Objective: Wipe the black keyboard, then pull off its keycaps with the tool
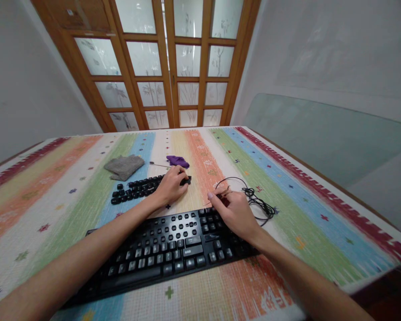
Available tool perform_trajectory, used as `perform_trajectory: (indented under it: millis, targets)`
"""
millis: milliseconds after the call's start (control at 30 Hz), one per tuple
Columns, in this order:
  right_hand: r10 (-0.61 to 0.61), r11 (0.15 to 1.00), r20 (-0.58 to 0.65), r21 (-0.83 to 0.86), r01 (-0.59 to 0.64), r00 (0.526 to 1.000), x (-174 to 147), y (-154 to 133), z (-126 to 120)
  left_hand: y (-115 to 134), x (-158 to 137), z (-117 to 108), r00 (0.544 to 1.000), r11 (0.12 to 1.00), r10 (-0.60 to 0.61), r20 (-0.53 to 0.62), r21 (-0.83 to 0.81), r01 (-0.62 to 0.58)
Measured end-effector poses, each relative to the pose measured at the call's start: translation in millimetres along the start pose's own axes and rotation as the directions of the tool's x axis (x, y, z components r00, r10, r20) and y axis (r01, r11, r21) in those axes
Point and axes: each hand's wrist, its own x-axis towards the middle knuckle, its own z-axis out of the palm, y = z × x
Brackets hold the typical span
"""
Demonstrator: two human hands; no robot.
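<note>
A black keyboard (147, 271) lies in front of me, with the caps off many of its upper keys, leaving bare switches. My right hand (235, 211) is closed above its upper right part, pinching a wire keycap puller (207, 205). Thin wires from it reach down to the top row; the handle is mostly hidden by my fingers. Beyond the keyboard, loose black keycaps (133, 191) are laid out in rows. At their right end, my left hand (173, 185) is closed with its fingertips on a black keycap (186, 180).
Behind the keycaps lie a grey cloth (124, 166), a purple cloth (178, 161) and a thin stick with a dark tip (152, 163). A coiled black cable (262, 205) rests right of my right hand. A striped tablecloth (307, 214) covers the table; wooden glazed doors stand behind.
</note>
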Motion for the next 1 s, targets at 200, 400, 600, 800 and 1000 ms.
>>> perform_trajectory:
  millis: [200,400,600,800,1000]
  targets:
    - [-0.007,1.0,-0.01,-0.001,0.007,1.0,-1.1,0.6,1.4,0.5,0.3,-3.3,1.0,1.0,-0.019,0.023,-0.016,0.019]
    - [0.024,0.999,0.008,0.041,-0.024,1.0,-3.6,1.9,0.1,-2.6,-15.0,-26.5,1.0,1.0,-0.028,0.0,-0.001,0.028]
    - [0.115,0.975,0.093,0.181,-0.131,0.989,-5.7,2.3,3.3,-12.7,-61.9,-81.4,0.994,0.996,-0.066,-0.084,0.055,0.071]
    - [0.193,0.902,0.231,0.342,-0.265,0.954,-9.0,-2.0,13.7,-32.1,-129.8,-139.1,0.973,0.977,-0.206,-0.105,0.041,0.211]
    - [0.14,0.889,0.363,0.363,-0.278,0.921,-12.1,-25.8,35.6,-51.7,-180.4,-175.1,0.895,0.896,-0.445,-0.027,-0.037,0.443]
